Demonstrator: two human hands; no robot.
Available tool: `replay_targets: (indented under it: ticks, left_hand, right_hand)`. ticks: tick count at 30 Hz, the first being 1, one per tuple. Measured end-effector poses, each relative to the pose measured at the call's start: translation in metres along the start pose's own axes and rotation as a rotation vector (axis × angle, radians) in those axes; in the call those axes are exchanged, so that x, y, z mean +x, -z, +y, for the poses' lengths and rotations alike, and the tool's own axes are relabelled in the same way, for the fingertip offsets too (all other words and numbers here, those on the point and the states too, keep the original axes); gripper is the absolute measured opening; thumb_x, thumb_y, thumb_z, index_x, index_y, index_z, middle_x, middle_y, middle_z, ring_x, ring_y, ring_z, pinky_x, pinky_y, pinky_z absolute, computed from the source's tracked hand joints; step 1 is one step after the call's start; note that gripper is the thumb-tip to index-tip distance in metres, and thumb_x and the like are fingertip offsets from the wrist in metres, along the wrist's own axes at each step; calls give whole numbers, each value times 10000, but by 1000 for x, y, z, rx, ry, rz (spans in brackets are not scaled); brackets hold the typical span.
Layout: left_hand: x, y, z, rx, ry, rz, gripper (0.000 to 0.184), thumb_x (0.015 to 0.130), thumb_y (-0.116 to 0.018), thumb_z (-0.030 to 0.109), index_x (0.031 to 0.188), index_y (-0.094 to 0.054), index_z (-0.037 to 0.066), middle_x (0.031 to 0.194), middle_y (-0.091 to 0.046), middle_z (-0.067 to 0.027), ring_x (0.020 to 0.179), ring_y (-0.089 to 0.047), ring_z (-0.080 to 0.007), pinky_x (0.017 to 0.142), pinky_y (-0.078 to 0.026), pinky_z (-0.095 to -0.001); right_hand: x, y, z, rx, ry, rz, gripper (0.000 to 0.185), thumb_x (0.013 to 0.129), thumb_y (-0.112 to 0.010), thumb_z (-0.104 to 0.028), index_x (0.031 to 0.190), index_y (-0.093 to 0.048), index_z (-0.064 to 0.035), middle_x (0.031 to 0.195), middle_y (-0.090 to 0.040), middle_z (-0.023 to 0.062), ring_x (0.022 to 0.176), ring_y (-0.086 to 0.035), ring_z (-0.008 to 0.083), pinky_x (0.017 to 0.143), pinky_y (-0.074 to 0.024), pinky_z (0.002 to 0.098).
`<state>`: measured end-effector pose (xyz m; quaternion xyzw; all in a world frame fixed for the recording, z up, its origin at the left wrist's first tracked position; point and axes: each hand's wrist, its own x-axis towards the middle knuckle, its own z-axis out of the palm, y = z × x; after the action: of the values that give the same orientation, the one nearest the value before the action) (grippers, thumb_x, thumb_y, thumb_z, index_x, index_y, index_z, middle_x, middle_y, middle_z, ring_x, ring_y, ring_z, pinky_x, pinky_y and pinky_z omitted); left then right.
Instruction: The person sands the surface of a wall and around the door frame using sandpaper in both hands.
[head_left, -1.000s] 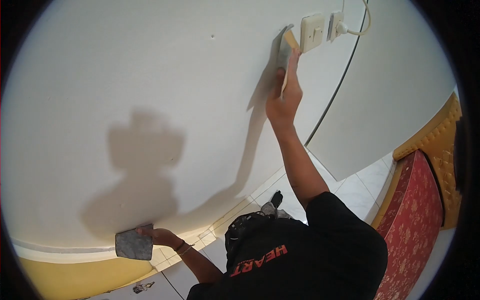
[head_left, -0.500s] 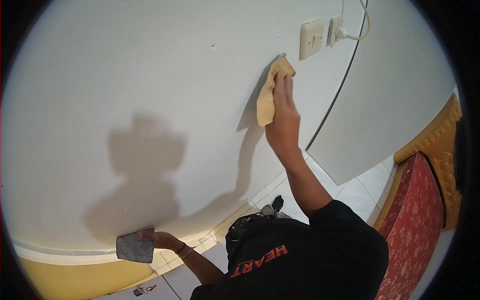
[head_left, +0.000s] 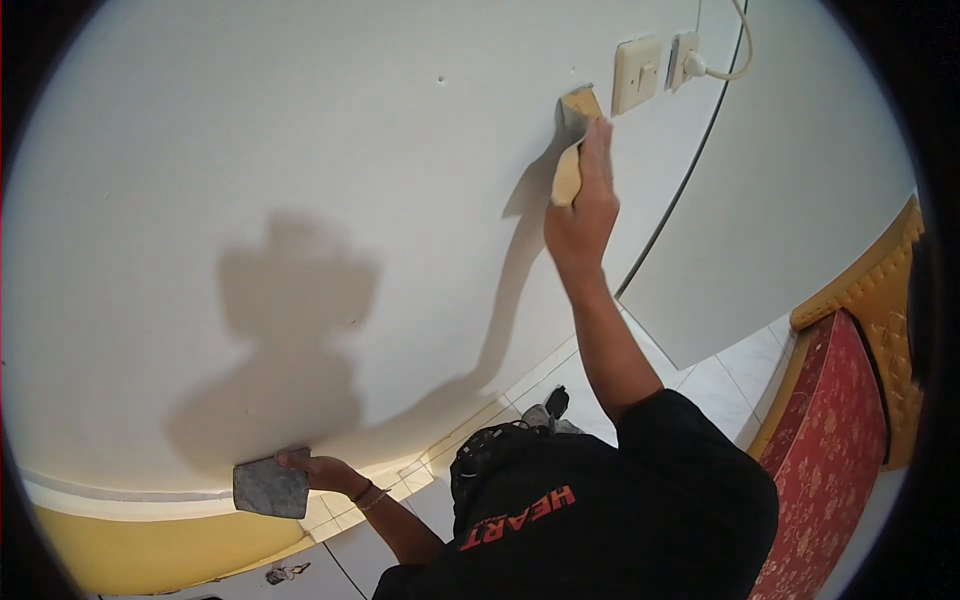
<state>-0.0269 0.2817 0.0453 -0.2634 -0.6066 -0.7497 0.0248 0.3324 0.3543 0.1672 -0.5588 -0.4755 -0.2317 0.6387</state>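
My right hand [head_left: 582,225] presses a sheet of sandpaper [head_left: 567,180] against the white wall [head_left: 420,230], just left of the light switch. The sheet has a tan back and a grey face; it is bent, and its upper end lies at the wall. My fingers lie stretched along it, and some fingertips are hard to make out. Low at the left, my left hand [head_left: 325,473] grips a grey, roughly square sheet [head_left: 270,487] by its right edge, thumb on top. That piece looks like sandpaper too and is close to the wall.
A light switch [head_left: 636,76] and a socket with a white plug [head_left: 694,65] are at the upper right. Beside them stands a pale panel [head_left: 770,200]. A red patterned mattress [head_left: 830,420] is at the right, a yellow surface [head_left: 150,555] at the lower left.
My right hand has moved up and slightly right along the wall with the sandpaper, which now bends and shows its grey face. My left hand keeps its grip, almost still.
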Motion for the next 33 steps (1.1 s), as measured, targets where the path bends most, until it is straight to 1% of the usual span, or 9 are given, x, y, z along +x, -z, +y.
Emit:
replay_targets:
  ticks: [6,14,20,25,27,28,30,32,33]
  left_hand:
    - [9,-9,8,-92,-119,34,660,927,-407,420,1293,-262,-110,1303,-364,-230,1121,-447,-287,948,-398,-359]
    - [63,-7,8,-52,-200,158,453,970,-304,344,1007,-494,-65,970,-546,-126,808,-506,-221,746,-446,-347]
    - [81,-1,4,37,-291,143,495,964,-299,388,1017,-499,-61,985,-553,-130,827,-521,-214,758,-450,-329]
    - [84,-5,27,42,46,264,561,952,-328,416,1002,-539,-101,966,-599,-173,792,-579,-254,708,-492,-314]
    - [99,1,4,-70,-385,151,537,948,-360,395,1002,-536,-109,984,-597,-190,785,-594,-258,703,-514,-303]
    - [105,5,5,-50,-388,169,537,948,-360,395,1002,-536,-109,984,-597,-190,785,-594,-258,703,-514,-303]
    - [108,6,30,-203,-35,125,451,957,-378,320,1081,-472,-103,1054,-567,-190,836,-583,-251,740,-501,-285]
    - [141,27,-55,1161,-795,232,428,960,-382,294,1140,-408,-93,1101,-542,-183,868,-572,-242,763,-489,-277]
    - [131,23,-69,1095,-773,287,460,961,-360,331,1168,-404,-77,1138,-517,-172,928,-542,-242,837,-443,-301]
  right_hand:
    - [-9,-1,4,118,-10,11,533,770,-490,53,1288,-362,64,1335,-338,273,1271,-282,405,1034,-277,405]
    - [-27,-8,-19,99,46,-82,557,763,-474,60,1304,-341,59,1353,-314,270,1290,-247,397,1040,-262,402]
    - [-7,-11,-1,169,-57,36,607,722,-474,90,1312,-337,49,1360,-304,269,1294,-251,384,1046,-254,366]
    - [-33,-18,-7,124,62,0,554,768,-507,40,1300,-356,47,1366,-307,250,1290,-269,367,1059,-231,397]
    - [-16,-17,1,186,-45,57,507,797,-490,35,1289,-370,53,1369,-318,235,1294,-276,350,1059,-220,407]
    - [-11,-18,3,299,-221,85,457,828,-452,11,1279,-388,54,1360,-328,244,1296,-267,367,1062,-199,412]
    - [-19,-21,-1,269,-36,47,470,849,-427,-28,1305,-346,52,1390,-266,255,1321,-195,381,1073,-145,423]
    - [-53,-23,-20,244,22,-83,497,853,-419,-44,1327,-303,49,1408,-215,255,1332,-149,381,1077,-112,432]
    - [-69,-24,-26,186,82,-163,525,857,-412,-61,1349,-260,45,1426,-164,256,1343,-103,381,1081,-80,442]
